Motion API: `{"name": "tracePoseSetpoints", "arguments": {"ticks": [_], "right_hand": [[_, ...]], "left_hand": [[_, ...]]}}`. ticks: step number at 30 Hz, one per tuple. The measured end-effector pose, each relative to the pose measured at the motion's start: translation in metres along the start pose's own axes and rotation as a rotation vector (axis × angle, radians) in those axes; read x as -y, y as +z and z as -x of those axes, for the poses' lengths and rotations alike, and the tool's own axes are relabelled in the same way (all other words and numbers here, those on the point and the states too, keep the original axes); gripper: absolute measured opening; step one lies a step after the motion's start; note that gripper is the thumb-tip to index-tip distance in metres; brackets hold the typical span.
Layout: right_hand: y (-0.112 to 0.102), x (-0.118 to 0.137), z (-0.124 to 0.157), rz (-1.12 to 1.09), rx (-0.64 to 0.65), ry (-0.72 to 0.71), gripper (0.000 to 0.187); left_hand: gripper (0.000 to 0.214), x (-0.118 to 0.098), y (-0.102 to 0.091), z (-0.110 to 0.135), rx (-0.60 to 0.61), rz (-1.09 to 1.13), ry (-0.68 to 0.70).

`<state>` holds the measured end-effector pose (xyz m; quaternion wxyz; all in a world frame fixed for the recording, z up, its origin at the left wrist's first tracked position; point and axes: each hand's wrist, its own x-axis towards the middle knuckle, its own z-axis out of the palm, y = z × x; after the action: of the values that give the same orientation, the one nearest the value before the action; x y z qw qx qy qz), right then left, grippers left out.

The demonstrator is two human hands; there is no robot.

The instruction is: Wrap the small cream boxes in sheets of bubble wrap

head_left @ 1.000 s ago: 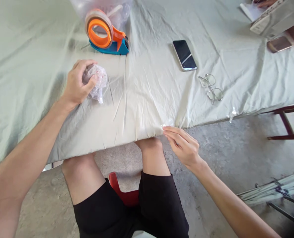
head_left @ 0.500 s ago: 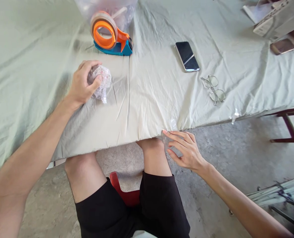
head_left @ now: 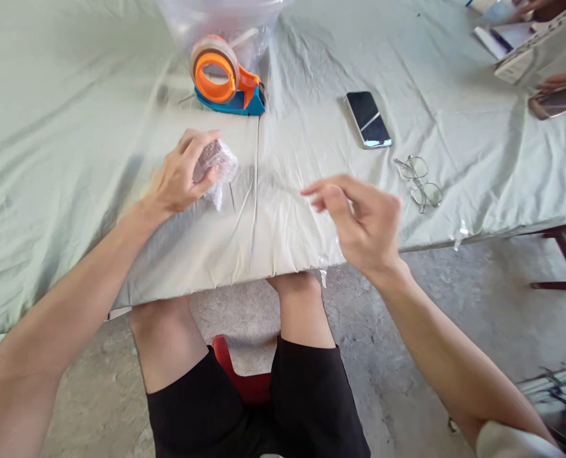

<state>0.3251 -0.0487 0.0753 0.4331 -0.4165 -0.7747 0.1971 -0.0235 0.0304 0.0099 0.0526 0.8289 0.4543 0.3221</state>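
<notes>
My left hand (head_left: 180, 178) rests on the cloth-covered table (head_left: 73, 127), its fingers closed round a small bundle wrapped in bubble wrap (head_left: 219, 162). My right hand (head_left: 364, 219) is raised just above the table's near edge, thumb and forefinger pinched together. A thin strip of clear tape (head_left: 325, 275) trails down from it past the edge, faint and partly blurred. An orange and blue tape dispenser (head_left: 226, 79) stands behind the bundle.
A clear plastic bag (head_left: 216, 19) lies behind the dispenser. A phone (head_left: 367, 119) and glasses (head_left: 419, 181) lie to the right. Another person's hand (head_left: 559, 79) and a box (head_left: 535, 51) are at the far right. Another scrap of tape (head_left: 462, 232) hangs at the edge. A red stool (head_left: 245, 375) shows between my knees.
My right hand has risen from the table's front edge to above the cloth, now pinched with the clear tape strip pulled away. My left hand stays on the bundle.
</notes>
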Motion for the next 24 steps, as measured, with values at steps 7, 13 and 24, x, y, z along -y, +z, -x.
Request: {"name": "tracePoseSetpoints", "arguments": {"ticks": [7, 13, 24], "right_hand": [[0.11, -0.059, -0.102, -0.13, 0.271, -0.318, 0.05], [0.136, -0.1, -0.115, -0.147, 0.326, -0.34, 0.073], [0.133, -0.103, -0.11, -0.138, 0.227, -0.299, 0.033]], "left_hand": [[0.067, -0.021, 0.014, 0.002, 0.026, 0.123, -0.131], [0.054, -0.005, 0.015, 0.001, -0.201, -0.009, -0.133], [0.063, 0.002, 0.015, 0.005, -0.022, -0.048, -0.069]]}}
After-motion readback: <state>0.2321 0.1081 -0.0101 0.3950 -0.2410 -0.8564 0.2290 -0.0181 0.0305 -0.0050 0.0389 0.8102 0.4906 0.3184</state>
